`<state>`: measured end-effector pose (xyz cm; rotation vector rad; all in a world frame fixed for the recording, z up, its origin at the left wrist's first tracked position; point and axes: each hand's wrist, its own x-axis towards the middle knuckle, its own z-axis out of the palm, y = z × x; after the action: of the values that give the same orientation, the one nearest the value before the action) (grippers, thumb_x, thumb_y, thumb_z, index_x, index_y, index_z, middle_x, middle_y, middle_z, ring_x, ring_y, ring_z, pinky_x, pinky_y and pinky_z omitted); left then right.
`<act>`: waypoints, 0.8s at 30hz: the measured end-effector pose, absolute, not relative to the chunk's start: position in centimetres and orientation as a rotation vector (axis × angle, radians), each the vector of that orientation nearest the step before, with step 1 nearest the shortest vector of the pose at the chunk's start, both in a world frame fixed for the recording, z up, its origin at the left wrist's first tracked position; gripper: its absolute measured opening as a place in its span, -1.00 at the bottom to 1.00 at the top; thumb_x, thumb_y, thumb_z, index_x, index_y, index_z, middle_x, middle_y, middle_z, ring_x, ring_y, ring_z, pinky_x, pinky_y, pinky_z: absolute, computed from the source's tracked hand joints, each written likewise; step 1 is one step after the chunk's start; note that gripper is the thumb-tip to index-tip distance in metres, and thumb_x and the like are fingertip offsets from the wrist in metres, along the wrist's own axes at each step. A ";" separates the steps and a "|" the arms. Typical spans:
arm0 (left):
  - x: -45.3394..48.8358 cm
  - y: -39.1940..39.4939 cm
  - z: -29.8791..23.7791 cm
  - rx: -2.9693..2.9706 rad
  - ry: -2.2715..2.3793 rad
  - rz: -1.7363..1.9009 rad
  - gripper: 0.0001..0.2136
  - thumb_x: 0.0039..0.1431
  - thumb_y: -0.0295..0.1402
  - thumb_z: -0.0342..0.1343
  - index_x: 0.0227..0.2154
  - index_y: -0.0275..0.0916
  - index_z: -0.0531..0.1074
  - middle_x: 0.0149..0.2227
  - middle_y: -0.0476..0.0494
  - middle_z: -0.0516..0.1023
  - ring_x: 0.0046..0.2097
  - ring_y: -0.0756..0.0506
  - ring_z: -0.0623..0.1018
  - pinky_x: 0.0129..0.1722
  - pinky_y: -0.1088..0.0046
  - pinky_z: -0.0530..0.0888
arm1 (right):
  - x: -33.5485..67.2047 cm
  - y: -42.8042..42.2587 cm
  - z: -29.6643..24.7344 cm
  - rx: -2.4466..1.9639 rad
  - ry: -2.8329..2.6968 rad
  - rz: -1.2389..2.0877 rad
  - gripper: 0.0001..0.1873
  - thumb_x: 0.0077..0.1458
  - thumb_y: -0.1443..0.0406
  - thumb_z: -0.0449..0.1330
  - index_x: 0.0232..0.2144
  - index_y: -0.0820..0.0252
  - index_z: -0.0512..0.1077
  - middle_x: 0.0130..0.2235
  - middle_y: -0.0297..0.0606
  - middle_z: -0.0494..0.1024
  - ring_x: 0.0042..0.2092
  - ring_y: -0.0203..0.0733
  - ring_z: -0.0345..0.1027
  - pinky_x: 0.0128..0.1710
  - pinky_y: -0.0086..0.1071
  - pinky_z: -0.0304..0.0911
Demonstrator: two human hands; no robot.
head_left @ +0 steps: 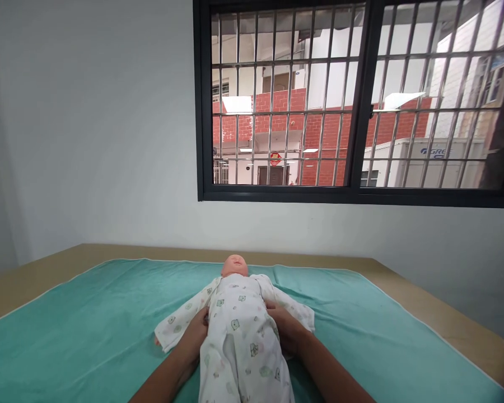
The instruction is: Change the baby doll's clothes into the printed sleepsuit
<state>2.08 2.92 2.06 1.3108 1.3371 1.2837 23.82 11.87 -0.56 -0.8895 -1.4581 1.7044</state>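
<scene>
A baby doll (pixel 240 327) lies on its back in the middle of a green cloth (pixel 88 324). The cloth covers most of a wooden table (pixel 453 330). The head (pixel 234 265) of the doll points to the far edge of the table, close to the far border of the cloth. Its legs point to the near edge, where the person stands. The doll wears a white suit (pixel 235 358) with small printed figures, and the two sleeves are spread out to the sides.

The left hand (pixel 195 336) lies against the left side of the doll's body, partly on the spread sleeve. The thumb is on top of the suit and the fingers are stretched, not curled into a fist. The right hand (pixel 286 331) lies in the same manner against the right side of the body, palm to the cloth of the suit and fingers loose and long. So the body of the doll is between both hands, and each hand touches it. Whether the fingers pinch any fabric below, I cannot tell.

Behind the far edge of the table stands a white wall (pixel 88 140). It has a dark-framed window (pixel 363 193) with metal bars (pixel 273 95).
</scene>
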 end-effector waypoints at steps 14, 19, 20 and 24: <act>2.6 1.8 2.8 1.390 1.385 1.318 -0.54 -0.04 -0.24 0.19 -0.03 -0.25 0.40 -0.05 -0.22 0.56 0.09 -0.29 0.43 -0.03 0.22 0.43 | 23.7 11.5 -1.0 -0.836 -1.473 1.795 -0.70 -0.23 0.27 0.31 -0.32 0.16 0.52 -0.40 -0.18 0.57 -0.26 0.04 0.47 -0.26 -0.19 0.33; 2.3 2.7 2.3 1.484 1.463 1.390 -0.59 -0.05 -0.18 0.16 -0.12 -0.24 0.43 -0.06 -0.21 0.57 0.07 -0.31 0.42 -0.09 0.25 0.43 | 23.4 11.3 -0.7 -0.859 -1.514 1.756 -0.66 -0.22 0.23 0.32 -0.29 0.15 0.52 -0.38 -0.20 0.57 -0.22 0.03 0.45 -0.21 -0.15 0.34; 2.2 2.8 2.2 1.501 1.512 1.385 -0.61 -0.02 -0.17 0.13 -0.13 -0.24 0.43 -0.08 -0.21 0.57 0.04 -0.31 0.44 -0.10 0.25 0.42 | 23.4 11.3 -0.7 -0.860 -1.529 1.728 -0.66 -0.21 0.22 0.32 -0.28 0.16 0.52 -0.38 -0.20 0.57 -0.22 0.03 0.45 -0.20 -0.14 0.34; 1.6 2.7 1.5 1.611 1.830 1.268 -0.75 0.09 -0.23 0.02 -0.22 -0.22 0.43 -0.18 -0.20 0.57 -0.09 -0.26 0.49 -0.14 0.26 0.39 | 23.1 11.3 -1.0 -0.881 -1.579 1.569 -0.69 -0.14 0.16 0.29 -0.30 0.18 0.53 -0.41 -0.20 0.55 -0.22 0.05 0.44 -0.23 -0.13 0.34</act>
<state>1.60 2.74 1.54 1.6107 1.8302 1.2678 23.11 11.34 -0.97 -0.8812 -1.5787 1.5692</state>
